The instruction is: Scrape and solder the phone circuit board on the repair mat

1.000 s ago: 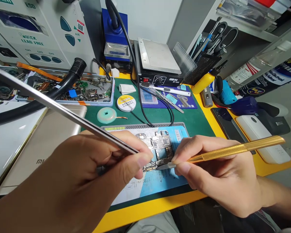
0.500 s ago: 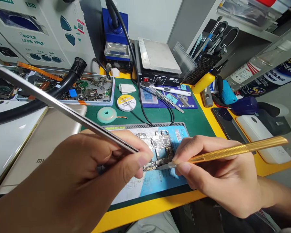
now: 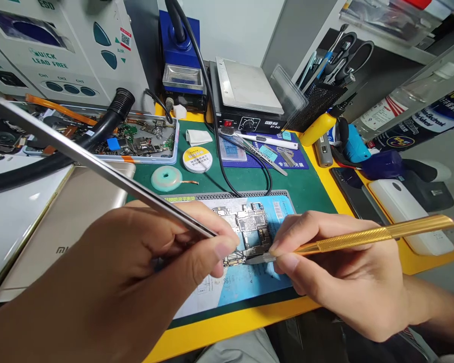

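Observation:
My left hand (image 3: 162,252) pinches a pair of silver tweezers (image 3: 109,174), whose long shank slants up to the left. The tweezers' tips reach the lower edge of a phone circuit board (image 3: 252,222). My right hand (image 3: 340,272) grips a craft knife (image 3: 355,238) with a gold knurled handle like a pen. Its blade points left and meets the same lower part of the board, close beside the tweezer tips. Beneath the board lies a blue and white work mat (image 3: 245,285). My left fingers hide the board's left portion.
Behind the mat are a green coil pad (image 3: 166,179), a round tin (image 3: 197,159), a black cable (image 3: 221,151) and a hot plate (image 3: 249,88). On the left stand a soldering station (image 3: 60,50), a parts tray (image 3: 144,136) and a gold phone back (image 3: 68,227). A power bank (image 3: 404,214) lies right.
Almost nothing differs. The far end of the knife handle has shifted slightly right and down; both hands stay at the board's lower edge.

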A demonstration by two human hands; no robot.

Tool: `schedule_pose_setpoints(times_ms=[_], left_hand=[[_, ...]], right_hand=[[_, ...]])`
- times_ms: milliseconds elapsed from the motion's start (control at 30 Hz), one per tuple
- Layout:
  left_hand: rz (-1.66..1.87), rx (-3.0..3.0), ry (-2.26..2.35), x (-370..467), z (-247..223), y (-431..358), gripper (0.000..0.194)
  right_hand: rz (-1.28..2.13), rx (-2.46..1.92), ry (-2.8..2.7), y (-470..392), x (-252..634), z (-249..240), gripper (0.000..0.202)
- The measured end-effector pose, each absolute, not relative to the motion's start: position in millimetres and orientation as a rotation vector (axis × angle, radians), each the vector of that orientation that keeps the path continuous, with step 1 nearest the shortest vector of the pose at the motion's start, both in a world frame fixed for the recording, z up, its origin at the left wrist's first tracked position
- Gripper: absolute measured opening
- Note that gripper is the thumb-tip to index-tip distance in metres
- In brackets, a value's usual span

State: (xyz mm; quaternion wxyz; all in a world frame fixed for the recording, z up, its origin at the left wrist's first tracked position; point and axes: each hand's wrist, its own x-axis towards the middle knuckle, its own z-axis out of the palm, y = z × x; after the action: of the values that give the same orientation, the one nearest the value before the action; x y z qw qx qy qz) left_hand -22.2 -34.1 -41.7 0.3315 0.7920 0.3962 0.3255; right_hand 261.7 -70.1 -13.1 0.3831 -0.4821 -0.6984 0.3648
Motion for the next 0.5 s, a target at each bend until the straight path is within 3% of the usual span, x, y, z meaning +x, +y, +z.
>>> schedule_pose_setpoints(times_ms=[500], left_hand=[[0.866, 2.036, 1.038, -23.8, -44.8, -33.2, 0.048]], right_hand=[[0.827, -1.203, -1.867, -70.2, 263.1, -15.4, 0.018]])
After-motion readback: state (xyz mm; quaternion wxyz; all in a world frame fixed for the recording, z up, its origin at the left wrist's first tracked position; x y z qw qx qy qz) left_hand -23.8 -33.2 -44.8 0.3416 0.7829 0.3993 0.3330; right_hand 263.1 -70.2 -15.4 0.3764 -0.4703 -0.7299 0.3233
